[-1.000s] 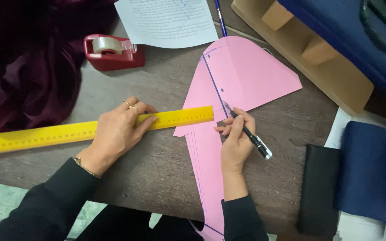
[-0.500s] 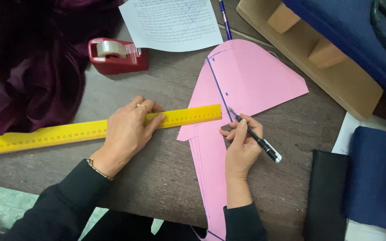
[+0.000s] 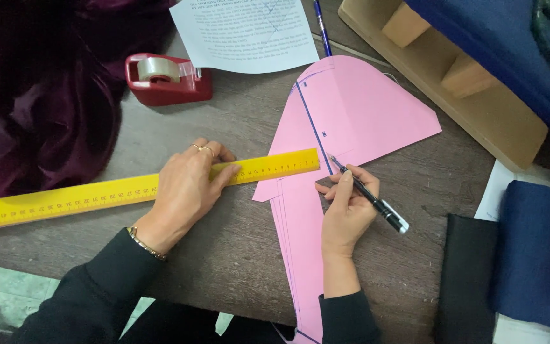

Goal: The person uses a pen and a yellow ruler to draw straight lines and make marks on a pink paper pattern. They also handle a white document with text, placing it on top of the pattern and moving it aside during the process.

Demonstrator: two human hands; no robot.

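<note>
Matt pink paper (image 3: 351, 114), glossy yellow ruler (image 3: 97, 194)

The left hand (image 3: 189, 185) lies flat, palm down with fingers spread, while the right hand (image 3: 346, 210) is curled in a writing grip.

A white printed sheet (image 3: 246, 35), rectangular and covered in dark text lines, lies at the counter's (image 3: 237, 255) far edge, just beside the red tape dispenser (image 3: 167, 79).
</note>
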